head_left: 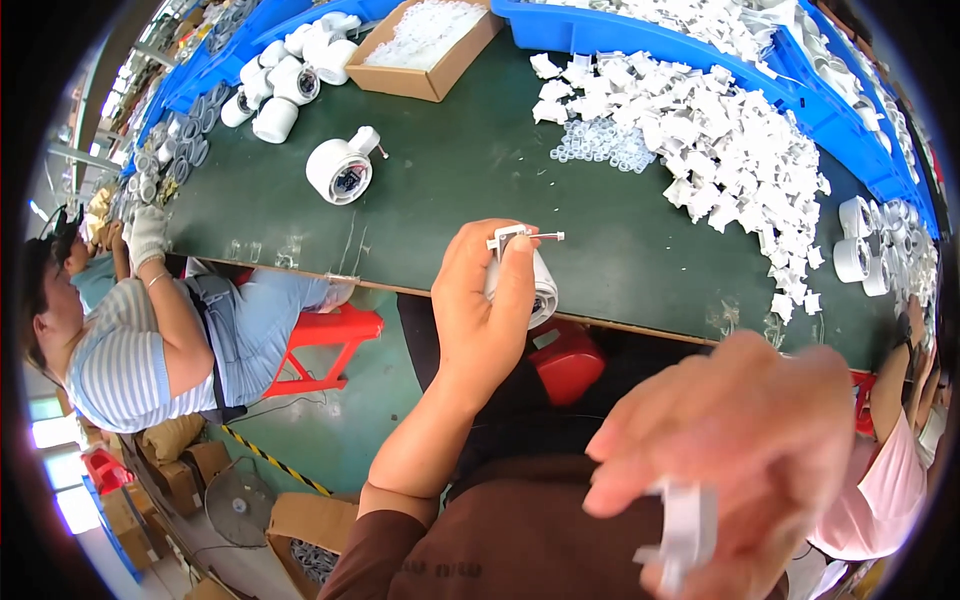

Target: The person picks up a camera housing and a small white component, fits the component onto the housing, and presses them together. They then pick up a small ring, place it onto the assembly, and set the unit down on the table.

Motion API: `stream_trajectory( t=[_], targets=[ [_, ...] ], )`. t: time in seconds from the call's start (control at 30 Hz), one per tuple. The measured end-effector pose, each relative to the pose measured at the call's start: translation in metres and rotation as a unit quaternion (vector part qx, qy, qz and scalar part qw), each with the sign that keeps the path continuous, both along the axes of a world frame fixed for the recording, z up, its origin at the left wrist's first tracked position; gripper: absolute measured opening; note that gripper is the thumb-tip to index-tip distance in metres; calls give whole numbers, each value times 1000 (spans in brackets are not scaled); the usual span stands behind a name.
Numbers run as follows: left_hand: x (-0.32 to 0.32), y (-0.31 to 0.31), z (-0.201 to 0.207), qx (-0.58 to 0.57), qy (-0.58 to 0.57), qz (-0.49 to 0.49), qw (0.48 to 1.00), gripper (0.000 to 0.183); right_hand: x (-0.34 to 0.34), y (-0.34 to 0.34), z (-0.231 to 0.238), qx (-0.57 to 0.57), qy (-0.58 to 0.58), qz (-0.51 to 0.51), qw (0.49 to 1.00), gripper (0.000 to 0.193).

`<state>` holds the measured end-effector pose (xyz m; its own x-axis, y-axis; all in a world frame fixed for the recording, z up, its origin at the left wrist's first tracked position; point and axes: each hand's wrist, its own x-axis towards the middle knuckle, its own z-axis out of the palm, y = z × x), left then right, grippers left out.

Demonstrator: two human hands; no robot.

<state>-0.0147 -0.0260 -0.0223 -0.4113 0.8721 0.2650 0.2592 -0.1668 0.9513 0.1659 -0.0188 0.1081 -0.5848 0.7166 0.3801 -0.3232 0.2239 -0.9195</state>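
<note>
The left hand (475,310) is closed around a white cylindrical housing (541,274) at the near edge of the green table (450,160), its long axis running far to near and its dark-centred end facing near and slightly right. The housing bulges out right of the thumb, while its small bracket (507,236) shows at the far end beside the thumb tip, a thin lead (547,237) pointing right. Nearer and right, the blurred right hand (745,440) grips a small white part (690,525) protruding below its fingers, its long axis roughly far to near.

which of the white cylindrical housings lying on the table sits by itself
The white housing beyond and left of the left hand, with a short side arm; the others lie grouped.
</note>
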Motion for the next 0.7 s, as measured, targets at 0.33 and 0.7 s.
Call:
stream_trajectory(
  t=[0.33,0.7],
  targets=[
    [6,3,-1,10,-4,-1,1000,13,-60,-5,12,62,-96,90,989,42],
    [2,-4,2,21,79,21,996,11,-21,25,-103,-103,-102,-137,980,33]
  ],
)
